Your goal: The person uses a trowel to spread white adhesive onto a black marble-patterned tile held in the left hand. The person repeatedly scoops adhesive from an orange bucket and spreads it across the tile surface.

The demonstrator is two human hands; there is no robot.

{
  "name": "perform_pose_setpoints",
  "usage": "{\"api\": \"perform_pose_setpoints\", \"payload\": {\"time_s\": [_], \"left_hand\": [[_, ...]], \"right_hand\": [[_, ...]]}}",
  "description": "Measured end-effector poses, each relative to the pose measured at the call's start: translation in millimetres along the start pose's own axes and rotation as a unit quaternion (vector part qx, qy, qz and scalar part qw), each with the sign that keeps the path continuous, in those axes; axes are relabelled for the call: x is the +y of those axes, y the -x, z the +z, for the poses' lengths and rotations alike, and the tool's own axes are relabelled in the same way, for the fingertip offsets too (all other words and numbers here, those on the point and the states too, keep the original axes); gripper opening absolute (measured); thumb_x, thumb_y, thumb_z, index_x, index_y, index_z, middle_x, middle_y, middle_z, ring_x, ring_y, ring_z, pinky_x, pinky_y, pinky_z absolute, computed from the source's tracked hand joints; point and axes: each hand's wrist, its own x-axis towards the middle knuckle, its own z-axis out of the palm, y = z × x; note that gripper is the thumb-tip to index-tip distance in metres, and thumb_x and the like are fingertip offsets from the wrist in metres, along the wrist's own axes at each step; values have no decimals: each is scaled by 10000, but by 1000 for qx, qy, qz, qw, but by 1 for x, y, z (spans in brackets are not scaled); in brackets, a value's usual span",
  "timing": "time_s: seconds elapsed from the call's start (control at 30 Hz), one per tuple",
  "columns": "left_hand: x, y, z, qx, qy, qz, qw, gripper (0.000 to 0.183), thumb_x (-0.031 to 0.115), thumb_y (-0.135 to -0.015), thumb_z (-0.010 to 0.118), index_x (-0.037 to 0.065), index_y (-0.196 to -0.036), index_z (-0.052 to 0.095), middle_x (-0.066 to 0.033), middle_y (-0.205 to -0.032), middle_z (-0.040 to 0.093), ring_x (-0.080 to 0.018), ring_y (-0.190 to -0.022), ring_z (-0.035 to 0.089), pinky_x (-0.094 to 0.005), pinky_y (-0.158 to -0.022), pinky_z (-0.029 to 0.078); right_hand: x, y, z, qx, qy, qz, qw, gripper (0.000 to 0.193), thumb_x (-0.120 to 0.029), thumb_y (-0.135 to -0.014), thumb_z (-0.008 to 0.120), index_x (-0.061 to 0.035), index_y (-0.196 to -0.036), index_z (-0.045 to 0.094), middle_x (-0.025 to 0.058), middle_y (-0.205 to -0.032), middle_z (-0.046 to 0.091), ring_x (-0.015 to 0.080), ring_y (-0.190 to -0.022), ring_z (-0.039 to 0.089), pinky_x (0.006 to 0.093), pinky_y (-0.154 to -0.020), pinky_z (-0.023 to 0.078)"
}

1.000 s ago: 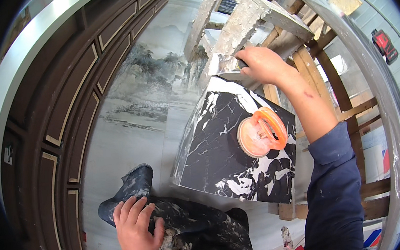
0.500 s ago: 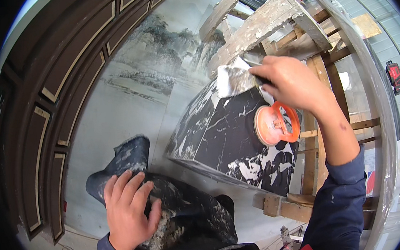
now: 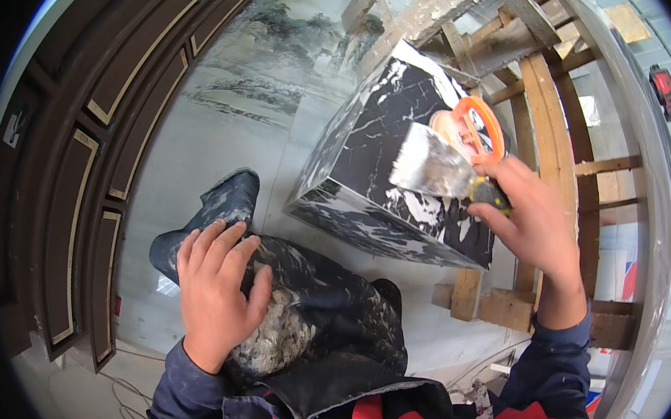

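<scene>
A putty knife (image 3: 437, 165) with a wide metal blade and a black-and-yellow handle is gripped in my right hand (image 3: 529, 212), its fingers closed around the handle. The blade lies over the top of a black stone-look box (image 3: 380, 130) with white veins and pale smears, close to an orange suction-cup lifter (image 3: 479, 131) fixed on that top. Whether the whole blade edge touches the surface I cannot tell. My left hand (image 3: 221, 283) lies with fingers spread on my stained dark trouser leg (image 3: 325, 318), holding nothing.
Beyond the box stands a paint-crusted wooden stool (image 3: 446, 8). To the right runs a timber frame (image 3: 546, 111), with a red-and-black tool (image 3: 667, 93) farther out. Brown panelled doors (image 3: 73, 224) line the left. A landscape-printed panel (image 3: 258, 56) lies at the back.
My right hand has drawn the putty knife from the box's far end back toward me, past the suction-cup lifter. My left hand stays on the leg. The view has shifted slightly.
</scene>
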Motion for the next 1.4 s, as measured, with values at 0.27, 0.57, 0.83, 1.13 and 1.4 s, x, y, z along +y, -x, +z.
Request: {"api": "perform_pose_setpoints", "payload": {"time_s": [0.27, 0.57, 0.83, 1.13, 1.4], "left_hand": [[2, 0, 7, 11, 5, 21, 1000, 405, 140, -786, 793, 52, -1174, 714, -140, -1294, 693, -378, -1270, 603, -550, -1130, 403], [6, -2, 9, 23, 21, 22, 999, 396, 145, -787, 801, 48, -1163, 723, -146, -1272, 703, -375, -1266, 614, -551, -1133, 408], [0, 1, 6, 13, 30, 8, 999, 400, 153, -774, 805, 49, -1150, 719, -149, -1298, 695, -386, -1277, 609, -560, -1138, 409], [-8, -15, 6, -7, 35, 7, 999, 420, 181, -781, 818, 56, -1168, 712, -152, -1302, 680, -383, -1282, 588, -572, -1135, 393], [-21, -44, 11, -29, 61, 14, 998, 454, 168, -751, 813, 49, -1175, 702, -168, -1312, 675, -406, -1279, 592, -586, -1132, 388]], "right_hand": [[-3, 101, 27, -63, -79, 170, 980, 425, -124, -836, 775, -14, -1238, 694, 178, -949, 646, 387, -873, 662, 417, -768, 538], [-22, 11, 45, -39, -81, 49, 995, 388, -186, -903, 743, -19, -1252, 710, 230, -1012, 731, 427, -915, 703, 466, -810, 556], [-17, -105, 33, -85, 80, 77, 990, 367, -289, -927, 679, -10, -1157, 743, 264, -963, 735, 426, -956, 720, 501, -878, 557], [46, -94, -47, -19, 28, 208, 978, 452, -238, -935, 720, 24, -1303, 703, 100, -744, 686, 140, -605, 643, 330, -599, 520], [131, -90, -73, -160, -212, 297, 917, 383, -128, -1009, 679, -35, -1380, 673, -4, -885, 685, 77, -708, 615, 259, -637, 508]]}}
